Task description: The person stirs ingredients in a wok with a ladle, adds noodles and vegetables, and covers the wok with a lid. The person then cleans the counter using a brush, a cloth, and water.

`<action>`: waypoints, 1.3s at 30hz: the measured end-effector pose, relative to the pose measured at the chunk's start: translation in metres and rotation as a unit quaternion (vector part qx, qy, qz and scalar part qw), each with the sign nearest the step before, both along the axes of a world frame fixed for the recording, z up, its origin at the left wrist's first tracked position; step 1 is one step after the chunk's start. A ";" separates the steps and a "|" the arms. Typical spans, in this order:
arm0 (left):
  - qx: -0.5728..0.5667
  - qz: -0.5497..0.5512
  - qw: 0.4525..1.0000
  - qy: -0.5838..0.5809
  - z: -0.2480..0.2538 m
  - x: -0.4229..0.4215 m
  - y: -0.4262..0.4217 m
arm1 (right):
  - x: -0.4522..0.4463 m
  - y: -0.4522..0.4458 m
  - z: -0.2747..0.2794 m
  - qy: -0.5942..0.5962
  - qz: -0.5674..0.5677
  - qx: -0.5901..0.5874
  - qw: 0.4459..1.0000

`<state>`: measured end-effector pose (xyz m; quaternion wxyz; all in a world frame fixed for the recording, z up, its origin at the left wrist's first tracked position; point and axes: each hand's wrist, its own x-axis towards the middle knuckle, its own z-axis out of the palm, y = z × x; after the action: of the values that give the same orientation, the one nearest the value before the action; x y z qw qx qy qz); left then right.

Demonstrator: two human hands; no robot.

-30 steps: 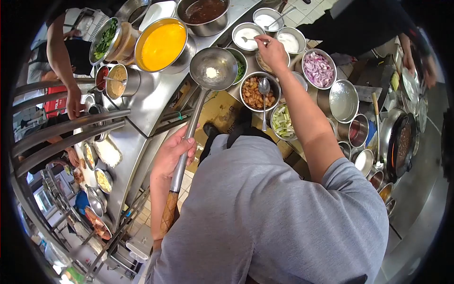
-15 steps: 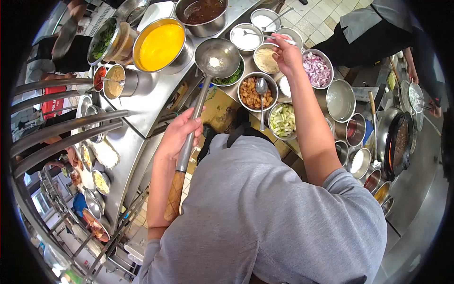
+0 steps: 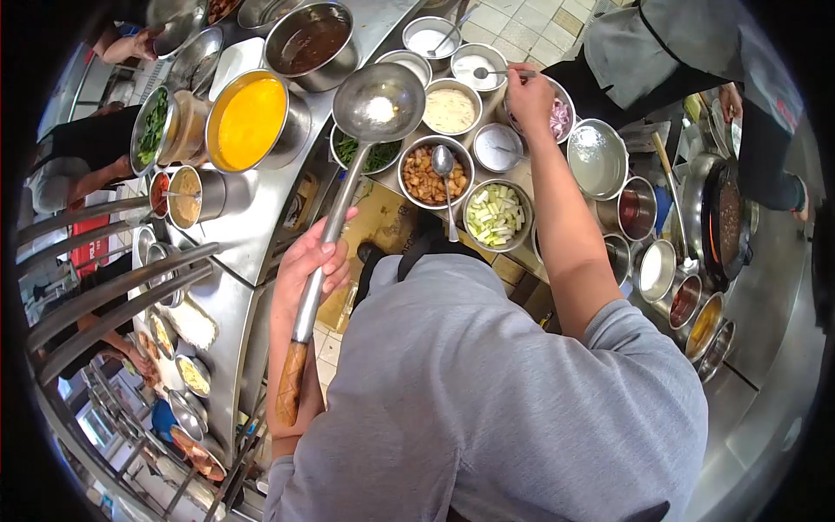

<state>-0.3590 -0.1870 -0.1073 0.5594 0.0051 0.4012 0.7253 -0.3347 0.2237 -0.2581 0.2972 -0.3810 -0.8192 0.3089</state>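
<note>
My left hand is wrapped round the metal handle of a long ladle, whose wooden grip lies along my forearm. White powder sits in its bowl, which is held over a bowl of chopped greens. Pinched in my right hand is a small spoon, its tip over a bowl of white powder. Beneath that hand is a bowl of sliced onion. Nearer me are diced brown pieces with a large spoon and cut pale green vegetable.
A pot of yellow liquid and a pot of brown sauce stand on the left steel counter. A wok is at the right. Another person stands at the upper right, and other people's arms show at the left.
My right hand has moved with the small spoon from one white powder bowl to another. The powder in the ladle looks larger. The view has shifted, and the person at the upper right has moved closer.
</note>
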 end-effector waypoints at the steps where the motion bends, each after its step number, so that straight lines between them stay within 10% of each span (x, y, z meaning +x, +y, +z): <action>1: -0.005 -0.004 1.000 0.003 0.001 0.001 -0.001 | -0.001 0.000 -0.006 -0.015 0.001 0.013 1.000; 23: -0.069 -0.019 0.997 0.003 0.002 0.004 -0.001 | -0.013 0.012 -0.040 0.042 0.011 -0.165 0.985; 25: -0.074 -0.026 0.997 0.012 0.002 0.003 0.005 | -0.008 0.008 -0.019 0.171 -0.024 -0.368 0.914; 33: -0.133 -0.090 0.982 0.098 -0.014 -0.020 0.053 | 0.016 0.007 0.031 0.308 0.041 -0.570 0.761; 39: -0.070 -0.107 0.991 0.042 -0.001 -0.025 0.067 | 0.039 -0.003 0.014 0.192 0.005 -0.219 0.957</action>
<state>-0.3841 -0.1201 -0.1085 0.6151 0.0395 0.4715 0.6307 -0.2956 0.2208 -0.2439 0.3571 -0.3663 -0.6604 0.5497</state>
